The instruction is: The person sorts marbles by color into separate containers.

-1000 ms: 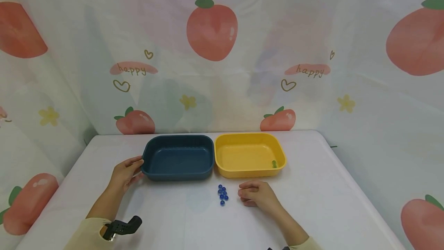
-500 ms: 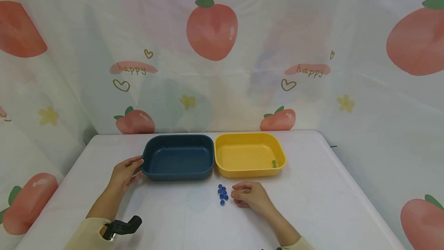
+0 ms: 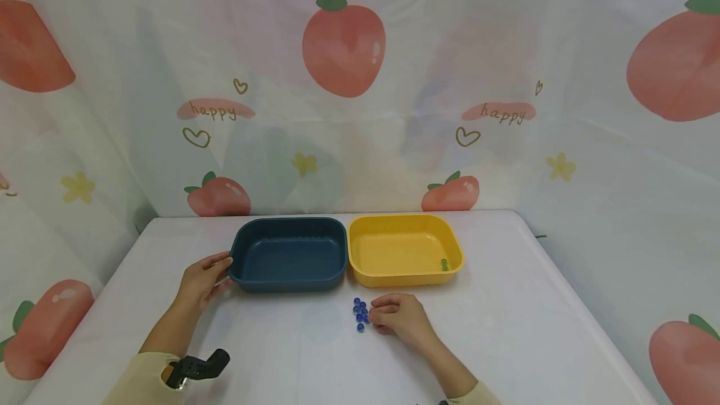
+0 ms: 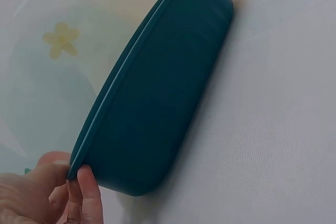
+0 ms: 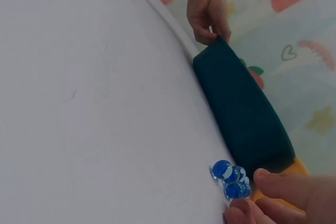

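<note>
My left hand (image 3: pixel 199 281) pinches the left rim of a dark blue plastic basin (image 3: pixel 289 284); in the left wrist view the thumb and fingers (image 4: pixel 90 192) sit on either side of that rim. A small cluster of blue glass marbles (image 3: pixel 360 317) lies on the white cloth in front of the basins. From the right, my right hand (image 3: pixel 404 319) reaches up to the cluster, its fingertips at the nearest marbles. In the right wrist view its thumb and fingers are apart beside the marbles (image 5: pixel 222 170), with nothing held between them.
A yellow basin (image 3: pixel 405 280) stands right against the blue one, with a few green marbles (image 3: pixel 444 265) in its right front corner. Behind the table hangs a curtain (image 3: pixel 360 155) printed with peaches. A black strap mount (image 3: pixel 197 367) is on the left wrist.
My right hand has slid left across the cloth, from beside the blue marbles up to them. My left hand and both basins have stayed in place.
</note>
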Demonstrator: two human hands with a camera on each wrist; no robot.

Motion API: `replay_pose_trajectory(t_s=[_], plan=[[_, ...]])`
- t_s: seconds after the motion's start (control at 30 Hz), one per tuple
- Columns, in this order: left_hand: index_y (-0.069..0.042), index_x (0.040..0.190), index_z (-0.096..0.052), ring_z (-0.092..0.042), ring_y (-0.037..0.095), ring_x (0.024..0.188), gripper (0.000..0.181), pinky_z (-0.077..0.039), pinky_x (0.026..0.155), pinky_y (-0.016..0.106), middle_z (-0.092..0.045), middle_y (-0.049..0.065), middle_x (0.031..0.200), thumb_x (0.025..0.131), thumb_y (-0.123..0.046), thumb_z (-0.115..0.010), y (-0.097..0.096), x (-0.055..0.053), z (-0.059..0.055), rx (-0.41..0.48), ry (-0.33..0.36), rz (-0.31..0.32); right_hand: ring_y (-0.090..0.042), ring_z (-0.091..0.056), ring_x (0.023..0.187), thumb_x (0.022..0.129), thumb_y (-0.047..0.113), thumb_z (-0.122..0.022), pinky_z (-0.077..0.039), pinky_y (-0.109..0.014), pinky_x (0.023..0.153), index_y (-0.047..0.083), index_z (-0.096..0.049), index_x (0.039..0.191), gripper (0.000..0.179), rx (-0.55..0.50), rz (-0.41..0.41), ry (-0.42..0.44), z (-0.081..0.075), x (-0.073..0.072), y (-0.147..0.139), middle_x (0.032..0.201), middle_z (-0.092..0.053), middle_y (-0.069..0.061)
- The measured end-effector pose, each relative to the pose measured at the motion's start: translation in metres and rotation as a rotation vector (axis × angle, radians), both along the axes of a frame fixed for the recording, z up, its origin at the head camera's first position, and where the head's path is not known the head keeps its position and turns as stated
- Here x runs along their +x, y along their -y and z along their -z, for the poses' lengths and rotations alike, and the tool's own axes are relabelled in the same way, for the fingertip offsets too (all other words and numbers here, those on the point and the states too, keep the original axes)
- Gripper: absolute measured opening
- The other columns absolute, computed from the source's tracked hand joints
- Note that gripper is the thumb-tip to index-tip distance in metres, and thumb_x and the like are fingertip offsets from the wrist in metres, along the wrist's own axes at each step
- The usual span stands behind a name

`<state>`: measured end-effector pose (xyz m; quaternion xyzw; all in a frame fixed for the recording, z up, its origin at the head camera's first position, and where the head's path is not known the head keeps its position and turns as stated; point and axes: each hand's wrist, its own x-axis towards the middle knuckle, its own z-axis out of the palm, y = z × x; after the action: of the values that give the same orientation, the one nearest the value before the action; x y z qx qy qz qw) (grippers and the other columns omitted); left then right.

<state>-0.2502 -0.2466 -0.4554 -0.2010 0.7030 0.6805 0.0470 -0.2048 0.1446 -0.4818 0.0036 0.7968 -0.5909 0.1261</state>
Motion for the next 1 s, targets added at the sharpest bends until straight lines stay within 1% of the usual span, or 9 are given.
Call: replay_pose_trajectory(t_s=[0.2,0.3,0.53,0.6,0.77,0.83,0.9,1.0], plan=[[0.001,0.145,-0.043,-0.062,-0.005,0.075,0.056,-0.059,0.074,0.020,-0.062,-0.014,0.091,0.098,-0.022,-0.061,0.000,-0.001,0.000,-0.008,0.007,-0.005,-0.015,-0.070,0.074,0.081,0.003,-0.079,-0.062,-0.030,0.065,-0.007,-0.069,0.104,0.028,0.039,0.010,-0.019,0.001,0.000,0.004,0.088,-0.074,-0.013],[0.000,0.145,-0.044,-0.063,-0.005,0.076,0.055,-0.059,0.075,0.020,-0.062,-0.012,0.095,0.098,-0.023,-0.061,0.000,-0.002,-0.001,-0.017,0.012,-0.005,-0.014,-0.069,0.073,0.079,0.003,-0.080,-0.062,-0.029,0.065,-0.006,-0.069,0.104,0.028,0.061,0.015,-0.033,0.001,0.000,0.006,0.087,-0.074,-0.011],[-0.001,0.145,-0.044,-0.062,-0.004,0.077,0.056,-0.059,0.076,0.020,-0.062,0.003,0.117,0.098,-0.025,-0.062,-0.001,-0.001,0.000,-0.038,0.026,-0.007,-0.012,-0.069,0.071,0.076,0.004,-0.082,-0.060,-0.026,0.062,-0.003,-0.072,0.101,0.028,0.126,0.042,-0.063,0.002,0.000,0.010,0.083,-0.074,-0.007],[-0.001,0.145,-0.044,-0.062,-0.004,0.077,0.056,-0.059,0.076,0.020,-0.062,0.003,0.116,0.098,-0.026,-0.061,-0.001,-0.001,0.000,-0.041,0.028,-0.008,-0.012,-0.068,0.070,0.075,0.005,-0.083,-0.060,-0.025,0.061,-0.003,-0.072,0.101,0.028,0.139,0.050,-0.068,0.002,0.001,0.011,0.082,-0.074,-0.006],[-0.001,0.145,-0.044,-0.063,-0.004,0.076,0.056,-0.059,0.074,0.019,-0.063,-0.007,0.103,0.098,-0.025,-0.061,0.000,-0.001,0.001,-0.034,0.022,-0.008,-0.011,-0.068,0.069,0.074,0.005,-0.084,-0.060,-0.025,0.061,-0.002,-0.072,0.100,0.029,0.158,0.069,-0.074,0.005,0.001,0.013,0.081,-0.073,-0.005],[-0.001,0.145,-0.044,-0.063,-0.004,0.076,0.056,-0.059,0.073,0.019,-0.063,-0.008,0.102,0.098,-0.025,-0.062,0.000,-0.002,0.002,-0.035,0.022,-0.009,-0.011,-0.068,0.069,0.074,0.005,-0.084,-0.059,-0.024,0.060,-0.002,-0.072,0.099,0.029,0.164,0.076,-0.081,0.006,0.001,0.013,0.082,-0.073,-0.005],[-0.001,0.145,-0.044,-0.062,-0.004,0.076,0.056,-0.059,0.073,0.018,-0.063,-0.006,0.104,0.098,-0.025,-0.062,0.000,-0.002,0.002,-0.039,0.024,-0.011,-0.011,-0.068,0.068,0.073,0.004,-0.085,-0.059,-0.023,0.060,-0.002,-0.072,0.099,0.029,0.169,0.082,-0.091,0.008,0.000,0.014,0.082,-0.073,-0.005],[-0.002,0.145,-0.045,-0.062,-0.003,0.077,0.056,-0.059,0.073,0.019,-0.062,0.004,0.115,0.098,-0.026,-0.062,0.000,-0.003,0.003,-0.046,0.032,-0.015,-0.011,-0.068,0.068,0.072,0.003,-0.085,-0.059,-0.022,0.059,-0.002,-0.073,0.098,0.029,0.173,0.089,-0.105,0.009,0.000,0.014,0.082,-0.074,-0.005]])
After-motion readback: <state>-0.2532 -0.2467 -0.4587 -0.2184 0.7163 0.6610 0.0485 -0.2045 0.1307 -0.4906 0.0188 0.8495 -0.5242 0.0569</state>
